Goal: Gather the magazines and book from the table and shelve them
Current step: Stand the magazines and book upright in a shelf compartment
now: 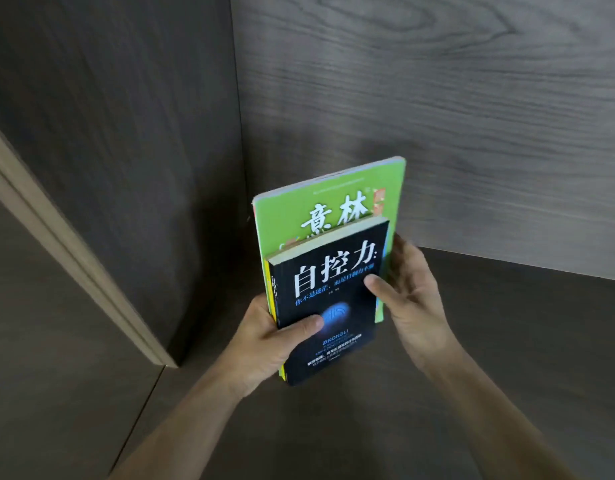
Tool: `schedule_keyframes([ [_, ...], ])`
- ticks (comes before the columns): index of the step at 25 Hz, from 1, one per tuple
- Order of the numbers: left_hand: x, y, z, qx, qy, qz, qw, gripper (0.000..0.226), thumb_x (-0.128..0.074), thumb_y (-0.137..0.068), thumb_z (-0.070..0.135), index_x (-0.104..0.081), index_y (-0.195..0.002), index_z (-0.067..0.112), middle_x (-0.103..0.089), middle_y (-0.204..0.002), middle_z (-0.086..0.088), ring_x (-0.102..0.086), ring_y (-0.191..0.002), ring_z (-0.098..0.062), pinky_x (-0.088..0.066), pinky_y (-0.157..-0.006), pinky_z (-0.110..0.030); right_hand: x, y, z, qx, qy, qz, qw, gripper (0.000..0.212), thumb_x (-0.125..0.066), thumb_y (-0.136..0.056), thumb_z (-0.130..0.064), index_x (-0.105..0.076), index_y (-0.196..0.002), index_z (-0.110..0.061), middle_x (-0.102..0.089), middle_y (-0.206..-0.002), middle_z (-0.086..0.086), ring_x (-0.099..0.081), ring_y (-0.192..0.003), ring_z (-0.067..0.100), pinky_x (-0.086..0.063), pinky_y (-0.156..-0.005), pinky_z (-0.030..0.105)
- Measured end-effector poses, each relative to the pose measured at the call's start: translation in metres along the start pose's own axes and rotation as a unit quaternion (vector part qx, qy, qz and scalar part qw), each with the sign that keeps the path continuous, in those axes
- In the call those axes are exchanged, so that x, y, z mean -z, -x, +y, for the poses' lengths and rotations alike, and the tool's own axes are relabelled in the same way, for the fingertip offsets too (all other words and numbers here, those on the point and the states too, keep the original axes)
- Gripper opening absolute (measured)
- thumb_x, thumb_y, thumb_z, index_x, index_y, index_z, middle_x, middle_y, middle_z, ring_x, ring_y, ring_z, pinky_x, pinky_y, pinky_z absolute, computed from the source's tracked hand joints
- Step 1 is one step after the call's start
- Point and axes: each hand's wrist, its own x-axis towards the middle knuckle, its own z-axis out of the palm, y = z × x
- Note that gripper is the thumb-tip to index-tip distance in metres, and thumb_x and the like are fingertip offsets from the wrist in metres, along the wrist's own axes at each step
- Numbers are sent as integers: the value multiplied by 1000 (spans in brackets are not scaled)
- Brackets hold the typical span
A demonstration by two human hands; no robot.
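Holding the whole stack out in front, both hands are inside the dark wooden shelf (507,341) now. The black book (328,299) sits on top, facing the camera, with the green magazine (320,199) behind it and thin yellow and red edges of more magazines peeking out at the left side; how many, I cannot tell.

The long axis of the stack runs from near to far, tipped up so its far end points at the corner where the left side panel (126,133) meets the back panel (437,98). That corner is the target, I judge — just beyond the far edge of the stack, and whether the green magazine already touches the back panel I cannot tell.

The left hand (264,337) is closed on the near left edge, thumb pressed flat across the black cover, fingers hidden underneath. The right hand (413,296) is half open along the right edge — thumb on the cover, fingers spread behind the stack, steadying more than gripping.

Both forearms reach in from the near side, the left one closer to the side panel. The next move likely calls for standing the stack upright against that left wall.
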Motion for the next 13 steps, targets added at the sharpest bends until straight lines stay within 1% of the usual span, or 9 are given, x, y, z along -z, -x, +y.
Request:
schedule_keyframes([
  [1, -4, 3, -2, -4, 15, 40, 999, 29, -74, -77, 7, -79, -103, 19, -81, -106, -5, -75, -101, -23, -58, -93, -40, -18, -4, 0, -3, 35, 27, 999, 78, -75, -88, -15, -35, -156, -18, -45, -160, 4, -46, -144, 15, -37, -121, 41],
  [2, -8, 5, -4, -10, 19, 74, 997, 30, -73, -77, 7, -77, -106, 14, -80, -107, -7, -75, -102, -25, -58, -92, -41, -37, -5, -2, -9, 76, 42, 996, 81, -68, -93, -21, -23, -161, -22, -30, -168, -1, -32, -153, 12, -28, -126, 41],
  [3, -12, 8, -3, -15, 18, 105, 994, 30, -73, -78, 7, -76, -107, 12, -81, -106, -7, -76, -101, -24, -58, -90, -40, -57, -3, -6, -16, 110, 37, 993, 81, -61, -98, -29, -13, -163, -26, -15, -173, -6, -19, -158, 11, -19, -129, 41],
  [5, -16, 13, -1, -36, 9, 145, 989, 26, -74, -81, 1, -75, -105, 10, -81, -100, -7, -77, -94, -22, -60, -82, -38, -91, 5, -15, -19, 152, -1, 988, 76, -44, -104, -41, 1, -163, -31, 8, -173, -12, 5, -159, 7, -4, -130, 36],
  [6, -17, 16, 0, -48, 1, 157, 986, 23, -73, -83, -4, -74, -102, 9, -81, -95, -7, -77, -90, -20, -60, -78, -36, -102, 8, -17, -19, 159, -11, 987, 74, -38, -104, -44, 6, -162, -32, 13, -172, -13, 12, -158, 5, 1, -130, 35],
  [7, -16, 19, 3, -56, -9, 171, 984, 22, -70, -84, -8, -74, -99, 8, -81, -90, -6, -76, -84, -17, -60, -72, -33, -113, 9, -17, -18, 154, -18, 988, 71, -33, -105, -47, 8, -162, -34, 15, -172, -15, 15, -157, 4, 3, -129, 35],
  [9, -7, 26, 5, -73, -40, 199, 977, 20, -68, -84, -12, -72, -94, 6, -78, -79, 0, -72, -73, -8, -55, -64, -24, -131, 9, -13, -13, 133, -34, 990, 71, -26, -102, -57, 10, -161, -38, 13, -172, -17, 14, -157, 3, 1, -130, 39],
  [11, 6, 30, 10, -82, -73, 228, 967, 20, -67, -83, -12, -71, -91, 5, -75, -73, 7, -68, -67, -2, -51, -62, -18, -150, 7, -10, -18, 125, -58, 990, 82, -22, -90, -76, 10, -159, -46, 7, -173, -19, 7, -159, 4, -5, -130, 43],
  [13, 20, 32, 14, -93, -86, 254, 959, 19, -67, -82, -12, -69, -92, 4, -73, -72, 7, -65, -64, -1, -50, -60, -17, -169, 3, -8, -23, 120, -89, 988, 91, -20, -79, -90, 10, -157, -52, 1, -173, -19, 1, -160, 6, -8, -130, 45],
])
